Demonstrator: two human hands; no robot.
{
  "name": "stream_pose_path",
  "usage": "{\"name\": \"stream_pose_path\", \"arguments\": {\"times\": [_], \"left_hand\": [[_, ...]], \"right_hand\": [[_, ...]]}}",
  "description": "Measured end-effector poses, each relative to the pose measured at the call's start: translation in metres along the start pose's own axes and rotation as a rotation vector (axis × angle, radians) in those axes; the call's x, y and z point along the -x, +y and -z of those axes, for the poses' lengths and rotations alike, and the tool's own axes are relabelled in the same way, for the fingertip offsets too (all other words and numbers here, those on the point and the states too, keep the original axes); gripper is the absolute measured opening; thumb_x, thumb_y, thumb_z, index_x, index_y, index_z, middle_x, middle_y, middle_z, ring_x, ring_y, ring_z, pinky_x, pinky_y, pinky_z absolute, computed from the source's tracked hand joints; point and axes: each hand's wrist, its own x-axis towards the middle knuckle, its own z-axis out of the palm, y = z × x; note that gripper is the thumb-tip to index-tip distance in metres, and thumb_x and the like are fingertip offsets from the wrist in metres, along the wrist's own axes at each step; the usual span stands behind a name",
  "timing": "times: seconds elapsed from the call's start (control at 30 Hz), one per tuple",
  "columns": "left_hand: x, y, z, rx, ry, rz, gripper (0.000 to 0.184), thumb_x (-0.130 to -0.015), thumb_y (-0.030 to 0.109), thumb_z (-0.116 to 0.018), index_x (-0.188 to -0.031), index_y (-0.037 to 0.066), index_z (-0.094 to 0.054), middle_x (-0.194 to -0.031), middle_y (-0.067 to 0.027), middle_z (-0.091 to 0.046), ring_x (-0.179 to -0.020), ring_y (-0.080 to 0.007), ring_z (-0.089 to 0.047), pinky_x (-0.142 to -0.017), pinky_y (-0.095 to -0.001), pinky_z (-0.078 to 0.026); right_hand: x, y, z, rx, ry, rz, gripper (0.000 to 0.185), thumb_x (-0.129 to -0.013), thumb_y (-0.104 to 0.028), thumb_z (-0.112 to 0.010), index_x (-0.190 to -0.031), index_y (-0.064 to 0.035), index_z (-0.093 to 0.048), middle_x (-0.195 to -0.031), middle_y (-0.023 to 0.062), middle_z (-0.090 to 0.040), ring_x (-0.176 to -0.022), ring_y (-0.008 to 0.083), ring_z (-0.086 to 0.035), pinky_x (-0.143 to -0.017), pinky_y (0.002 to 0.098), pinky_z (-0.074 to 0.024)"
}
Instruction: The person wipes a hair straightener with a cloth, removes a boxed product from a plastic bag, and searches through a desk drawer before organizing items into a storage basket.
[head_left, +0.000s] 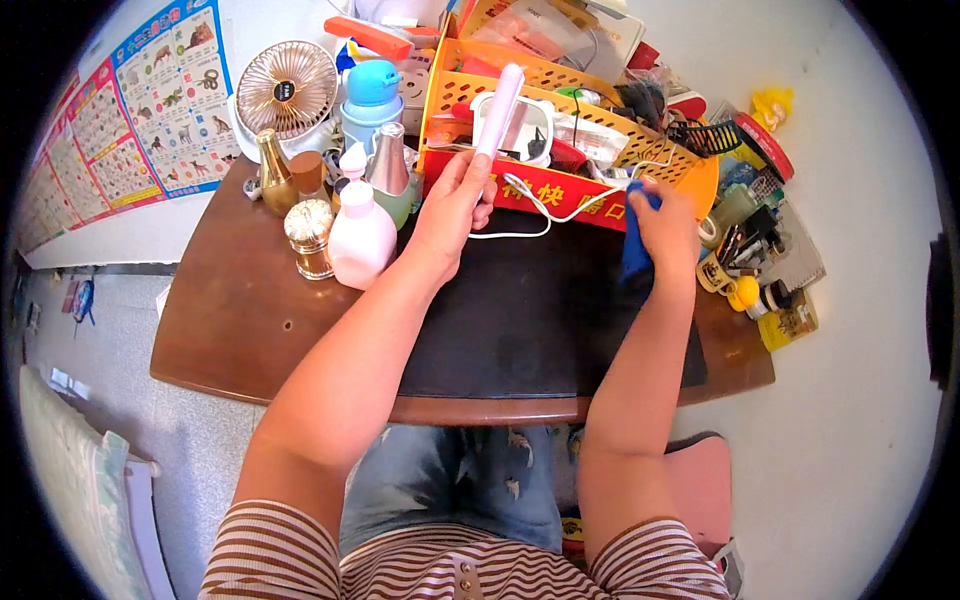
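Observation:
Upright in my left hand (458, 205) is a pale pink wand-like device (500, 110), gripped near its lower end. A white cord (545, 215) runs from beneath that hand and loops toward the right. My right hand (662, 220) is closed on a dark blue cloth (635, 245), which hangs down over the black mat (510, 310). Behind both hands stands a yellow perforated basket (560, 75) filled with assorted items, with a red strip (550, 190) bearing characters along its front.
On the left of the brown table (230, 310) stand a small fan (287, 90), a blue bottle (372, 100), a pink bottle (361, 235) and a gold-topped jar (310, 238). Small jars and a yellow ball (743, 292) crowd the right side.

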Motion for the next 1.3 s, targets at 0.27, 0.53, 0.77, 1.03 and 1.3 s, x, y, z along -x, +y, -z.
{"name": "stream_pose_path", "arguments": {"times": [0.27,0.53,0.77,1.03,1.3], "left_hand": [[0.0,-0.013,-0.009,-0.165,-0.215,0.026,0.044,-0.101,0.031,-0.058,-0.135,0.005,-0.048,-0.102,-0.0015,-0.055,-0.091,-0.0125,-0.051,-0.082,-0.0264,-0.042],[-0.001,-0.013,-0.001,-0.033,-0.01,-0.089,0.054,-0.096,0.029,-0.061,-0.142,0.004,-0.048,-0.134,-0.0084,-0.053,-0.122,-0.0172,-0.049,-0.107,-0.032,-0.034],[-0.001,-0.012,0.0,-0.153,0.094,0.041,0.035,-0.097,0.019,-0.056,-0.129,0.003,-0.058,-0.105,-0.0033,-0.063,-0.087,-0.0101,-0.054,-0.082,-0.0264,-0.044],[0.004,-0.021,-0.006,-0.803,-0.015,-0.203,0.023,-0.094,0.01,-0.057,-0.113,0.003,-0.068,-0.098,-0.015,-0.071,-0.088,-0.0232,-0.07,-0.082,-0.0332,-0.054],[0.005,-0.017,-0.007,-0.957,-0.064,-0.243,0.023,-0.093,0.01,-0.059,-0.111,0.002,-0.069,-0.1,-0.0141,-0.071,-0.091,-0.0221,-0.068,-0.085,-0.0328,-0.051]], "right_hand": [[0.039,-0.084,-0.015,-1.179,-0.385,0.326,0.05,-0.098,-0.025,-0.059,-0.139,0.0012,-0.048,-0.128,0.0139,-0.061,-0.122,0.0218,-0.055,-0.109,0.0355,-0.0375],[0.032,-0.081,-0.034,-1.768,-0.405,0.209,0.034,-0.102,-0.024,-0.056,-0.125,0.0001,-0.053,-0.117,0.0157,-0.065,-0.108,0.0253,-0.063,-0.096,0.0392,-0.0497],[0.027,-0.071,-0.032,-1.788,-0.328,0.153,0.038,-0.102,-0.029,-0.056,-0.127,-0.0006,-0.051,-0.099,0.0129,-0.066,-0.078,0.0195,-0.065,-0.07,0.0341,-0.0561],[0.022,-0.067,-0.048,-1.4,-0.145,0.008,0.029,-0.099,-0.03,-0.062,-0.106,-0.0027,-0.056,-0.079,0.0052,-0.063,-0.064,0.0118,-0.061,-0.056,0.0266,-0.0494],[0.038,-0.072,-0.029,-1.143,0.257,0.49,0.035,-0.098,-0.014,-0.059,-0.127,-0.0011,-0.044,-0.098,0.0089,-0.062,-0.078,0.0124,-0.061,-0.069,0.0273,-0.0524]]}}
